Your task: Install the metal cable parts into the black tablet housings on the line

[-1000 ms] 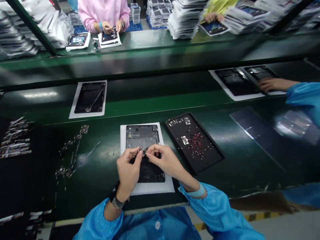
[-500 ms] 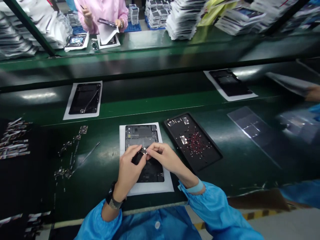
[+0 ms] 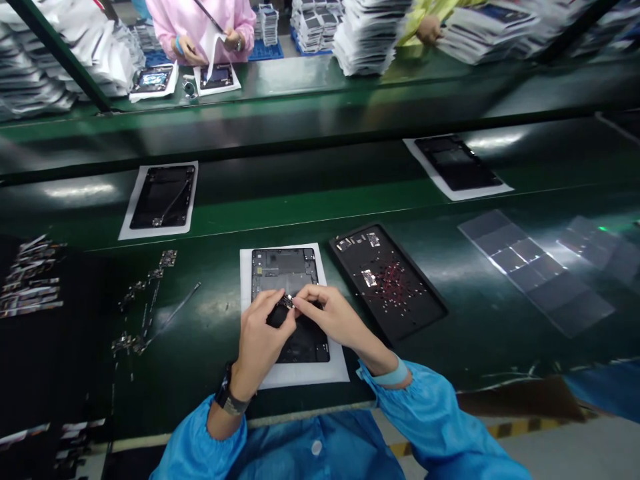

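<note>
A small circuit board (image 3: 287,301) is held up between my two hands, just over a black tablet housing (image 3: 306,345). My left hand (image 3: 264,333) pinches its left side between thumb and fingertips. At its right end, my right hand (image 3: 330,315) is closed, thumb and fingertips together; the exact grip there is too small to make out. The housing lies open side up on a white sheet (image 3: 310,379), its middle partly hidden by my hands. To the right sits a black tray (image 3: 417,319) with thin red-and-black wired parts (image 3: 393,283) and several small boards (image 3: 369,278).
Loose boards and flex cables (image 3: 133,343) lie at left, beside a black mat (image 3: 30,360). Two more housings (image 3: 163,197) (image 3: 459,163) rest on sheets across the far strip. Clear plastic sheets (image 3: 530,267) lie right. Opposite, a person in pink (image 3: 200,33) works near paper stacks (image 3: 367,37).
My hands keep nearly the same pose on the board. Both far housings have shifted slightly left. The blurred hand at right has gone; across the table, a yellow-sleeved person's hand now shows by a stack.
</note>
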`<state>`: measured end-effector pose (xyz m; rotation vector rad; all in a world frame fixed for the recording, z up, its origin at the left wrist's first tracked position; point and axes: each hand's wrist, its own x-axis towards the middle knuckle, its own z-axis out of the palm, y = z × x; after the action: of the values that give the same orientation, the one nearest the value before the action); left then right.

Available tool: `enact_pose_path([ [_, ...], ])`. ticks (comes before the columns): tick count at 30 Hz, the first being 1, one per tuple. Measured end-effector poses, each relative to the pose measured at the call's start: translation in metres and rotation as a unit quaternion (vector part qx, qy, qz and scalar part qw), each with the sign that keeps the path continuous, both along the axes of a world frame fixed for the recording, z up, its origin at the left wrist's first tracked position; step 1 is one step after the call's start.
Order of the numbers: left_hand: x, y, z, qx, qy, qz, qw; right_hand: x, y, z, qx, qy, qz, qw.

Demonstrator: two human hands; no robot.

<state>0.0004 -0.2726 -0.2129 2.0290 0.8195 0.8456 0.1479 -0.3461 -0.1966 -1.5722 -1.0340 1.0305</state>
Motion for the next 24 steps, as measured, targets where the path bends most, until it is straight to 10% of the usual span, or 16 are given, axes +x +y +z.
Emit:
enact_pose_path([
  [24, 0.002, -0.009, 0.001, 0.047, -0.016, 0.034, 0.998, -0.002, -0.002, 0.003, 0.017, -0.027, 0.007, 0.999],
])
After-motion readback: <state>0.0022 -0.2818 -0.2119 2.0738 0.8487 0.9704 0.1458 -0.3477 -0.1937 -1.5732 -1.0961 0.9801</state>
